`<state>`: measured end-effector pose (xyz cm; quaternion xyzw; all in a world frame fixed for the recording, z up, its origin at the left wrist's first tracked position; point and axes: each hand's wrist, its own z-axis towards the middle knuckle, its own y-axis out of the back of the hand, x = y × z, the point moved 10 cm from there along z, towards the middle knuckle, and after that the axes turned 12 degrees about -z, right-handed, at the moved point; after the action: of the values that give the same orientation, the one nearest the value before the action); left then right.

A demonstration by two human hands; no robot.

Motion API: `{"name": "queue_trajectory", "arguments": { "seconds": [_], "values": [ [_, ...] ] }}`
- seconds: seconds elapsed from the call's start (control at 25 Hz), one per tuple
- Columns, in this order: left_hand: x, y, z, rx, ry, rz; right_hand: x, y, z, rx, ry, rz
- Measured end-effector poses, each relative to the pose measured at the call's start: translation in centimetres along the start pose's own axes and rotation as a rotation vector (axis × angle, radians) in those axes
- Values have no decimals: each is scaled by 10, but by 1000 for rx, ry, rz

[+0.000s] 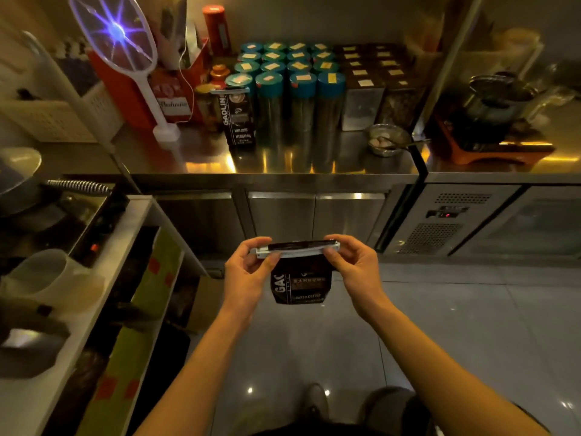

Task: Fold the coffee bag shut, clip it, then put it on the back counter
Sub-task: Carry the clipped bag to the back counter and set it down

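A black coffee bag with white lettering hangs in mid-air in front of me, its top folded over. A long pale bar clip runs across the folded top. My left hand pinches the clip's left end and my right hand pinches its right end, both over the bag's top corners. Ahead lies the steel back counter. On it stands a second black coffee bag, clipped at the top, beside the teal-lidded tins.
Several tall teal-lidded tins and dark labelled boxes fill the counter's back. A foil dish with a spoon sits at right, an electric swatter and a red box at left. A shelf unit stands on my left.
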<state>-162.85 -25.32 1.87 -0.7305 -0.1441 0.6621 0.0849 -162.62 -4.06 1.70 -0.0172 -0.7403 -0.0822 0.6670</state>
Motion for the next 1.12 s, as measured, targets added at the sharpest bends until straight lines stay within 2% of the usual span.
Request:
{"name": "queue_trajectory", "arguments": {
  "seconds": [0.32,0.72,0.92,1.12],
  "values": [
    [0,-27,154,17,52,-38,11,-11,157,-8,-11,-24],
    [-11,-15,364,68,69,-83,37,-66,342,-102,-39,-59],
    [4,6,434,-48,125,-103,36,-97,412,-77,-92,-48],
    [-2,34,480,-201,66,-1,26,-129,469,24,-124,-51]
  ]
}}
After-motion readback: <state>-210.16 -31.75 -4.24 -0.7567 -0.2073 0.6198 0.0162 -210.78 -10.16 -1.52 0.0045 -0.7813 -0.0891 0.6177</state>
